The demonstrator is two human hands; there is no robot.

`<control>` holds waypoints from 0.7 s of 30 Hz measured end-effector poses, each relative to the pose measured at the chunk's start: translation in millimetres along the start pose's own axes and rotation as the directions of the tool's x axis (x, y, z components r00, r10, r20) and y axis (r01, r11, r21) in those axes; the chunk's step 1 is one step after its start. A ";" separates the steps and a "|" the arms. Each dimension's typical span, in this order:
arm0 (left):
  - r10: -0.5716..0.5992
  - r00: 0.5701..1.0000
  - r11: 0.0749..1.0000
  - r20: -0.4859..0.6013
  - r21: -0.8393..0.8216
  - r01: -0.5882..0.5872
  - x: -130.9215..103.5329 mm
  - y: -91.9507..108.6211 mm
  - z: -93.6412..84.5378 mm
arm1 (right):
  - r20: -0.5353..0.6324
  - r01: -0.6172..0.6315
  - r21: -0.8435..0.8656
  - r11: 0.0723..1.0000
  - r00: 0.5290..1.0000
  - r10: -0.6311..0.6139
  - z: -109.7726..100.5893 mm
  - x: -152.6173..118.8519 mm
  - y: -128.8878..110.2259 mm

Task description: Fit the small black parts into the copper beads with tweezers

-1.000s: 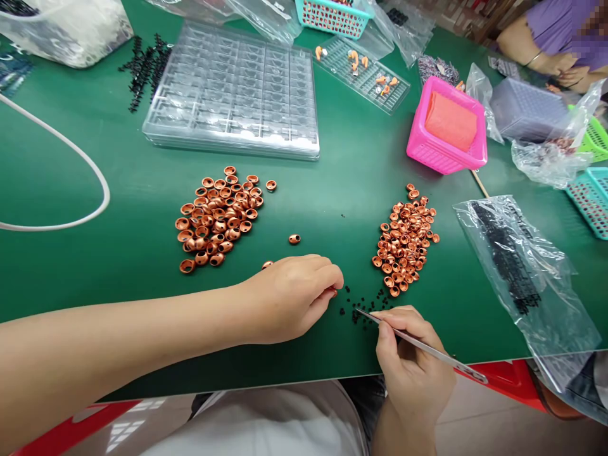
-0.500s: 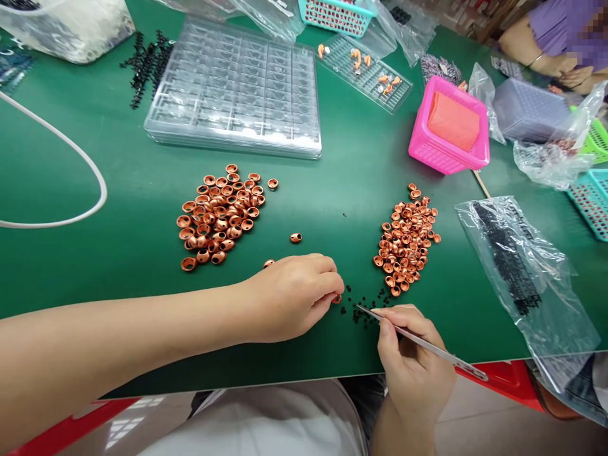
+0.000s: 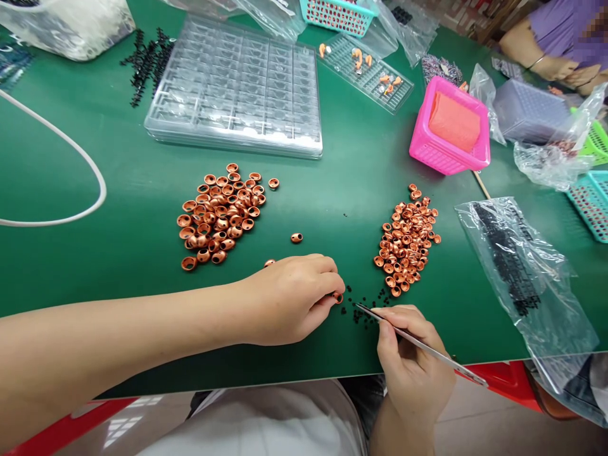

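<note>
My left hand (image 3: pixel 299 301) is closed, pinching a small copper-coloured shell (image 3: pixel 337 297) at its fingertips, with the open side partly visible. My right hand (image 3: pixel 415 361) grips metal tweezers (image 3: pixel 422 345). Their tips touch or hover over a scatter of tiny black parts (image 3: pixel 363 316) on the green table; I cannot tell if they hold one. Past the tweezers lies a heap of copper shells (image 3: pixel 407 244). A second heap of copper shells (image 3: pixel 221 212) sits left, beyond my left forearm. One lone shell (image 3: pixel 296 237) rests above my left hand, and another is partly hidden behind it.
A stack of clear plastic trays (image 3: pixel 232 88) stands at the back. To the right are a pink basket (image 3: pixel 449 155) and a clear bag of black parts (image 3: pixel 508 253). A white cable (image 3: pixel 90 161) curves at left. Another person's hands (image 3: pixel 570 73) are at far right.
The shell in my left fingertips shows slightly more of its opening. The right hand and the tweezers have stayed almost in place.
</note>
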State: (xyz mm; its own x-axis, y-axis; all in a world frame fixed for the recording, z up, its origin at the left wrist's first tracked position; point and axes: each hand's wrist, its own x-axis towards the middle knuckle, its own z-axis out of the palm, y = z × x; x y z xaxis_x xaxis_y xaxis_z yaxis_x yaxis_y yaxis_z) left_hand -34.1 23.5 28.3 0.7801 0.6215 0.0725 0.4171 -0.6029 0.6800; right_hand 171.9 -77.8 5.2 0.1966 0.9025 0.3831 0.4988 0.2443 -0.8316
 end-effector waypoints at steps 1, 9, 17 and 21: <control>-0.005 1.000 1.000 0.009 0.002 0.005 0.1 0.4 -0.7 | 0.004 0.005 -0.003 1.000 1.000 -0.005 -0.3 0.1 0.2; -0.035 0.998 0.999 0.045 0.023 0.034 0.6 0.3 -1.2 | 0.031 0.025 -0.038 0.999 0.999 -0.024 -1.6 -1.0 3.2; -0.031 0.999 0.999 0.017 0.034 0.030 1.9 0.3 2.5 | 0.011 0.042 -0.027 0.999 0.999 -0.042 -0.5 -1.3 2.8; -0.013 1.000 0.998 0.000 0.057 0.013 2.2 0.3 3.9 | -0.077 0.090 0.014 0.996 0.993 -0.089 1.2 -0.7 2.2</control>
State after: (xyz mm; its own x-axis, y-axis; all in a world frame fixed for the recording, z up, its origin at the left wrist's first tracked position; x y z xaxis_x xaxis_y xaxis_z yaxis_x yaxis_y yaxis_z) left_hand -30.4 22.7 25.7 0.7745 0.6294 0.0634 0.4532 -0.6221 0.6384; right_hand 171.8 -77.4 2.6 0.2157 0.8472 0.4855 0.5028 0.3298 -0.7990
